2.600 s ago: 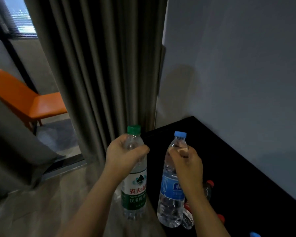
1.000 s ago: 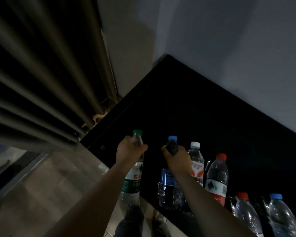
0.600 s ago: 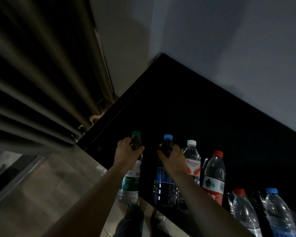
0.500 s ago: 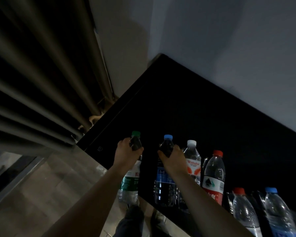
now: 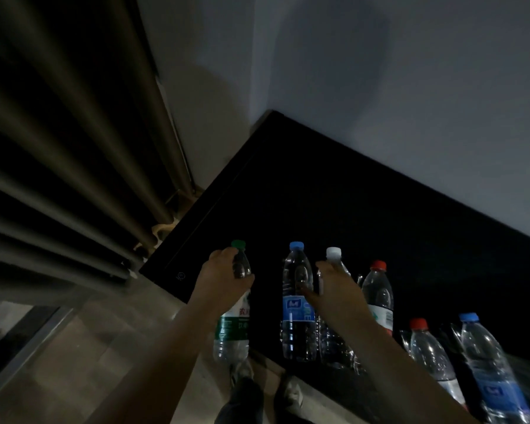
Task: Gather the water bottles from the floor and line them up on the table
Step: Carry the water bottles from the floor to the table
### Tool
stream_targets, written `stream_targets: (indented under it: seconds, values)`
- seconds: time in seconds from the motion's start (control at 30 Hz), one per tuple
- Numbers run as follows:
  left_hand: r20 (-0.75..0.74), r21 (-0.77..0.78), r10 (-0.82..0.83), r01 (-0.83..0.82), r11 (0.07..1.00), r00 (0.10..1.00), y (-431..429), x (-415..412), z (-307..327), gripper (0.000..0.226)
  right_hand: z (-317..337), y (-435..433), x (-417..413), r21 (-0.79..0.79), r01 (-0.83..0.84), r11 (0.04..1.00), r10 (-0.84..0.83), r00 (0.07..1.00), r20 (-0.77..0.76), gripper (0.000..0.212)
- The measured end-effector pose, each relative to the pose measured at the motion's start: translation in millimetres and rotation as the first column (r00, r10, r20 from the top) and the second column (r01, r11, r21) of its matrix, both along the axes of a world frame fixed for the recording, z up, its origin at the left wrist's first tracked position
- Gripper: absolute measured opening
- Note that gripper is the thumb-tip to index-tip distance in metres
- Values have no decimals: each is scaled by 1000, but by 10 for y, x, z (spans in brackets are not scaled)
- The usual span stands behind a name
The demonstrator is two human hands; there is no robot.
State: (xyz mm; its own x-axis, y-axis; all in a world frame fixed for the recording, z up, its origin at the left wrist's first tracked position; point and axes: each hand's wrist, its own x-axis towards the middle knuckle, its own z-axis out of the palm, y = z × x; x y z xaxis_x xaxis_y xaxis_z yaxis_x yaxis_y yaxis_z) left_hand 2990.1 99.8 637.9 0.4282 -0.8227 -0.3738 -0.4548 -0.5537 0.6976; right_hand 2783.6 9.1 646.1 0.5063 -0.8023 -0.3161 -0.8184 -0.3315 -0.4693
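My left hand [image 5: 224, 281] grips the green-capped bottle [image 5: 231, 332] by its neck at the front left edge of the black table [image 5: 334, 203]; the bottle's base shows against the floor. The blue-capped bottle [image 5: 298, 304] stands upright on the table, free of my hand. My right hand [image 5: 334, 290] is just right of it with relaxed fingers, in front of the white-capped bottle [image 5: 333, 254]. Further right stand a red-capped bottle [image 5: 377, 290], another red-capped bottle [image 5: 429, 353] and a second blue-capped bottle [image 5: 488, 368].
Dark pleated curtains [image 5: 74, 148] hang at the left, down to the table's corner. A pale wall [image 5: 410, 87] runs behind the table. Wooden floor [image 5: 89, 362] lies at the lower left, and my shoes [image 5: 242, 373] are by the table's front edge.
My right hand has let go of the blue-capped bottle, which now stands alone, and moved slightly right. My left hand keeps its grip on the green-capped bottle in about the same place.
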Motion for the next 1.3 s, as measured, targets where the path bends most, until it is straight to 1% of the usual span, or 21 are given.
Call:
stream_targets:
  seconds: [0.07, 0.17, 0.2, 0.3, 0.4, 0.5, 0.63, 0.73, 0.83, 0.9, 1.0, 1.1, 1.17, 1.23, 1.3]
  values:
    - [10, -8, -66, 66, 998, 998, -34, -69, 92, 53, 94, 29, -111, -27, -18, 999, 17, 1000, -25, 31]
    - [50, -42, -125, 127, 991, 991, -123, -246, 250, 59, 231, 87, -288, -42, 38, 998, -41, 997, -69, 49]
    - [53, -56, -145, 148, 987, 988, -162, -320, 303, 60, 275, 102, -359, -46, 59, 997, -63, 995, -82, 51]
    - [55, -74, -223, 226, 971, 973, -268, -550, 433, 58, 384, 133, -594, -94, 86, 992, -95, 991, -98, 45]
    - [134, -54, -286, 296, 954, 949, -324, -735, 519, 51, 470, 155, -812, -111, 133, 985, -142, 987, -79, 45]
    - [168, -57, -309, 322, 945, 936, -314, -904, 571, 47, 506, 207, -955, -134, 141, 981, -149, 988, -48, 47]
    - [193, -53, -357, 373, 926, 914, -253, -1201, 648, 40, 583, 288, -1140, -133, 149, 980, -155, 987, -37, 56]
    - [184, -56, -397, 413, 909, 899, -197, -1446, 709, 35, 660, 363, -1381, -152, 148, 977, -155, 987, -36, 47]
    - [210, -39, -414, 431, 902, 886, -127, -1696, 781, 41, 725, 480, -1629, -163, 148, 975, -153, 988, -20, 40]
    - [212, -44, -421, 440, 897, 882, -73, -1880, 817, 41, 750, 566, -1788, -167, 162, 973, -165, 986, -2, 41]
    - [210, -57, -435, 455, 889, 876, -18, -2171, 860, 36, 784, 688, -2050, -173, 200, 964, -201, 980, 15, 48]
    - [249, -45, -492, 517, 855, 834, 16, -2475, 874, 34, 798, 825, -2366, -191, 234, 953, -236, 972, 14, 55]
    - [278, -44, -530, 562, 826, 801, 21, -2681, 868, 39, 809, 916, -2589, -212, 278, 937, -280, 960, 21, 47]
    - [277, -43, -582, 615, 788, 765, 12, -2894, 876, 44, 828, 1014, -2809, -214, 339, 916, -347, 938, 2, 40]
    - [254, -50, -647, 678, 733, 718, -24, -3121, 879, 42, 872, 1127, -3032, -213, 406, 889, -418, 908, -15, 44]
